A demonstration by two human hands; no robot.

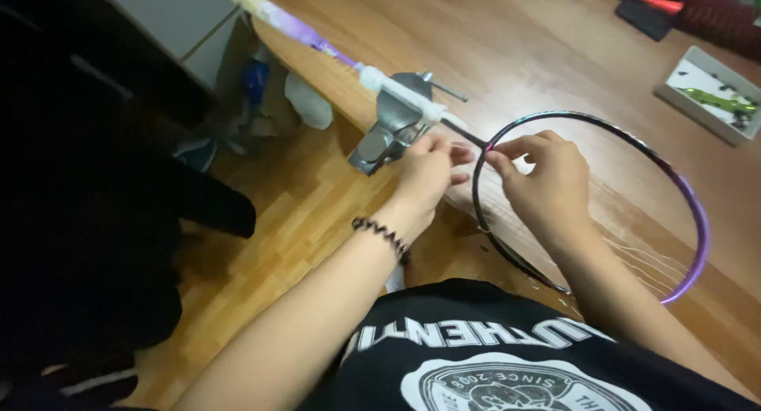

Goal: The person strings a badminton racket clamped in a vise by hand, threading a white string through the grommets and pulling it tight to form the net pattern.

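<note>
Head view: both hands worked at the throat of a racket clamped to a table.

Racket frame (697,221) lay over the wooden table (515,54), shaft held in a metal clamp (390,129). Left hand (428,173) and right hand (547,181) sat close together, fingers pinched at the frame's near rim; thin strings (634,256) trailed across the table.

Wooden table (555,54): racket frame (697,221), white tray (705,94).

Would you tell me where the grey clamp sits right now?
In the head view, the grey clamp sits on the wooden table's near edge, gripping the racket shaft beside the left hand.
</note>
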